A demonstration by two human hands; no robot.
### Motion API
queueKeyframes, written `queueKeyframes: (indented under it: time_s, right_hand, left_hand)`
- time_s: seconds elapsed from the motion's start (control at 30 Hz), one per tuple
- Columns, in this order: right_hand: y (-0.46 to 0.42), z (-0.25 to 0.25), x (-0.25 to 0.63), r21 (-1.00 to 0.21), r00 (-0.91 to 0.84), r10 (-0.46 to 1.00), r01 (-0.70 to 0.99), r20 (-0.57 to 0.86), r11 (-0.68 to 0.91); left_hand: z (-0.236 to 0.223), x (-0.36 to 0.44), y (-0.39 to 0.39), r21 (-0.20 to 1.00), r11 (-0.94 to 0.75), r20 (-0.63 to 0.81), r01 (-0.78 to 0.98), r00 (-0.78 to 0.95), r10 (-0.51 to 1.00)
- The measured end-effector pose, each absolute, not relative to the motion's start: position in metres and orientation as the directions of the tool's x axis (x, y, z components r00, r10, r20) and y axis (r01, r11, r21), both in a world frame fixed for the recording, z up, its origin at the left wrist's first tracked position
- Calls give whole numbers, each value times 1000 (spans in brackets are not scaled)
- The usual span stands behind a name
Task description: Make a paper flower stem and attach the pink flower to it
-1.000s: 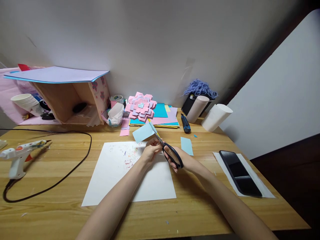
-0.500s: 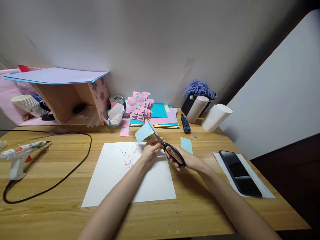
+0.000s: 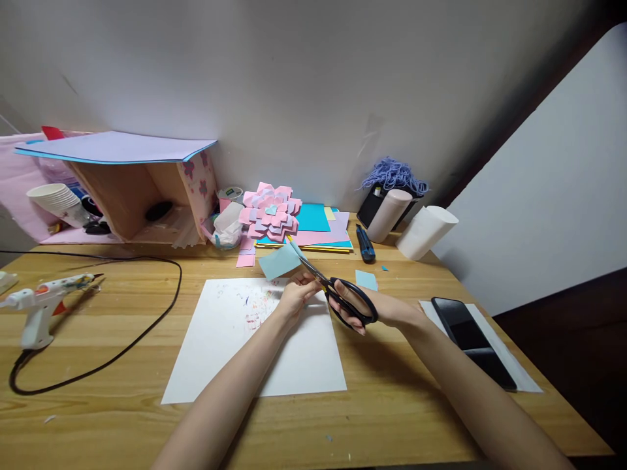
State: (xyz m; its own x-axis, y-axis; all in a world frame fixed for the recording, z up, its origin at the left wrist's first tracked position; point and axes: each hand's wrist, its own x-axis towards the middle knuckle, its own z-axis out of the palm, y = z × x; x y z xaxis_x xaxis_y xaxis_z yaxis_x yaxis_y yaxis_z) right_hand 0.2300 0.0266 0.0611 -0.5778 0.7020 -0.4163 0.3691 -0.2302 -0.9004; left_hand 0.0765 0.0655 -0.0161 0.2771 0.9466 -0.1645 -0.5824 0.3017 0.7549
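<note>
My left hand [image 3: 296, 297] pinches a light blue piece of paper [image 3: 279, 262] above the white sheet. My right hand [image 3: 347, 312] grips black-handled scissors [image 3: 315, 270] from the right. Their blades point up and left, along the right side of the blue paper, with the handles spread apart. Whether the blades touch the paper's edge I cannot tell. Beyond my hands stands a layered pink and lilac paper flower [image 3: 271, 212]. Another light blue paper piece [image 3: 366, 280] lies behind my right wrist.
The white sheet [image 3: 206, 365] with coloured marks lies under my hands. A glue gun [image 3: 42, 313] with its black cord is at left. Coloured papers [image 3: 313, 219] and a utility knife [image 3: 365, 245] lie at the back. A phone [image 3: 463, 326] rests at right.
The scissor handles have spread wider, and my right hand has shifted slightly right. The blue paper has tilted and moved a little left. The whole view has shifted slightly.
</note>
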Motion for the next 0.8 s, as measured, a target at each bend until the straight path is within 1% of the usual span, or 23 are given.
queueKeyframes:
  time_s: [0.27,0.57,0.8]
  right_hand:
    - [30,74,235,-890,-584,697,419,-415,-179]
    - [29,75,232,-886,-564,705,412,-430,-210]
    - [38,72,228,-882,-553,705,408,-444,-236]
  left_hand:
    - [-15,77,63,736,317,-177,-599,281,943]
    - [-16,78,65,717,322,-195,-618,266,944]
    - [-18,77,66,780,280,-145,-560,274,951]
